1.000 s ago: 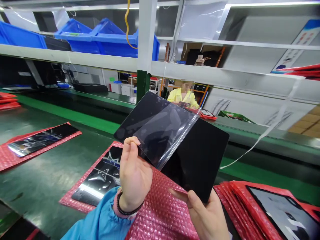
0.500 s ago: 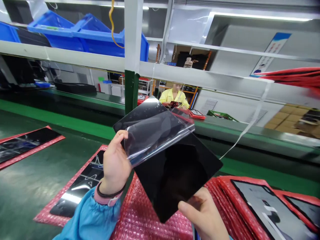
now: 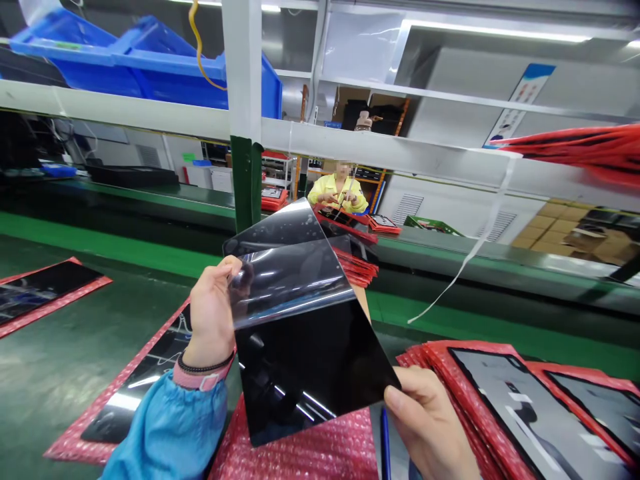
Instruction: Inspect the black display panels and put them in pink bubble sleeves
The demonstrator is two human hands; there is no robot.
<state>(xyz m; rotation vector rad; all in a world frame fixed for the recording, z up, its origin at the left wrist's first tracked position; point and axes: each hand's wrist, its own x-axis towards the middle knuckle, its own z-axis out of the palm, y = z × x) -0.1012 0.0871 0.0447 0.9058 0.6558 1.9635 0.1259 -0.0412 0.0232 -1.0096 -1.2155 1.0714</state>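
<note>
A glossy black glass panel (image 3: pixel 310 367) is held up in front of me, tilted. My right hand (image 3: pixel 425 420) grips its lower right corner, thumb on top. My left hand (image 3: pixel 213 310) pinches the edge of a clear protective film (image 3: pixel 285 280) that is partly peeled off the panel's upper part and curls away from it. The left arm wears a blue sleeve and a black wristband. Pink bubble wrap (image 3: pixel 310 453) lies under the panel.
A green work surface (image 3: pixel 60 360) carries more black panels on pink bubble wrap: one at the left (image 3: pixel 35 290), one under my left arm (image 3: pixel 135 387), a stack at the right (image 3: pixel 525 407). Behind a conveyor a person in yellow (image 3: pixel 336 190) works. Blue bins (image 3: pixel 150 57) sit on the shelf above.
The film has been peeled further down the panel. The panel has tipped so its lower edge swings left, and both hands have shifted slightly with it.
</note>
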